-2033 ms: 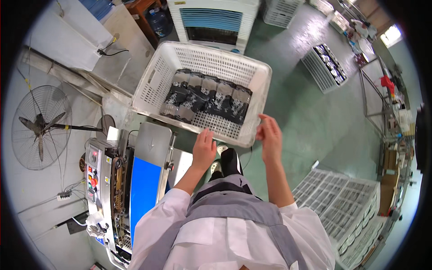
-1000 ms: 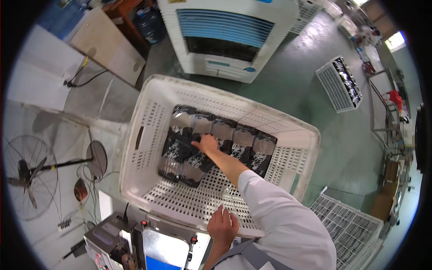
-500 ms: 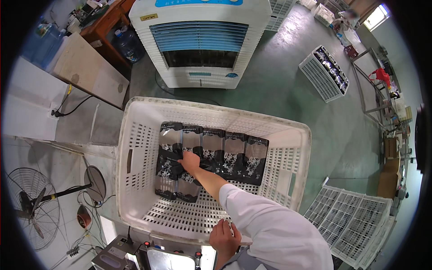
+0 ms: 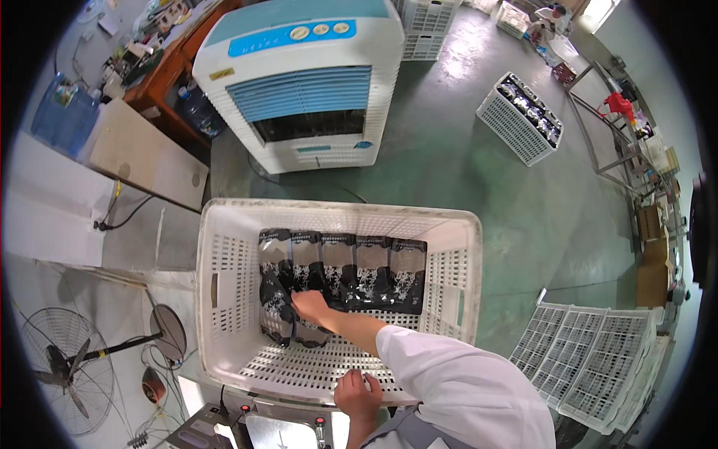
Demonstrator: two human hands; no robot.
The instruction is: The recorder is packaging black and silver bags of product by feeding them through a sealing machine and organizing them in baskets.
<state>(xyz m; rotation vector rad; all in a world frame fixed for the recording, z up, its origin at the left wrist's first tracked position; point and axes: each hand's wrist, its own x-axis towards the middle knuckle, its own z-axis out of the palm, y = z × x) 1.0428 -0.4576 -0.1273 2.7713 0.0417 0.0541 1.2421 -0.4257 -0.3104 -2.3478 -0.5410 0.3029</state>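
Observation:
A big white perforated plastic crate (image 4: 340,208) stands in front of me. Inside, along its far wall, lies a row of several black packs with clear windows (image 4: 373,258). Two similar packs form a nearer row at the left; one of them, a black pack (image 4: 275,308), sits somewhat askew. My right hand (image 4: 310,307) reaches down into the crate, its fingers closed at the top of the second black pack (image 4: 311,335) in this nearer row. The fingertips are partly hidden. My left hand (image 4: 357,394) is at the crate's near rim, fingers curled over it.
An air cooler (image 4: 299,97) stands beyond the crate. Farther right is a filled white crate (image 4: 520,120); stacked white crates (image 4: 591,359) lie at the right. A standing fan (image 4: 71,367) is at the left, a metal-topped device (image 4: 280,432) below. Another person (image 4: 552,21) sits far back.
My view has shifted, so the crate appears lower and the cooler shows more of its top. My right hand stays at the near row, where the left pack has tilted.

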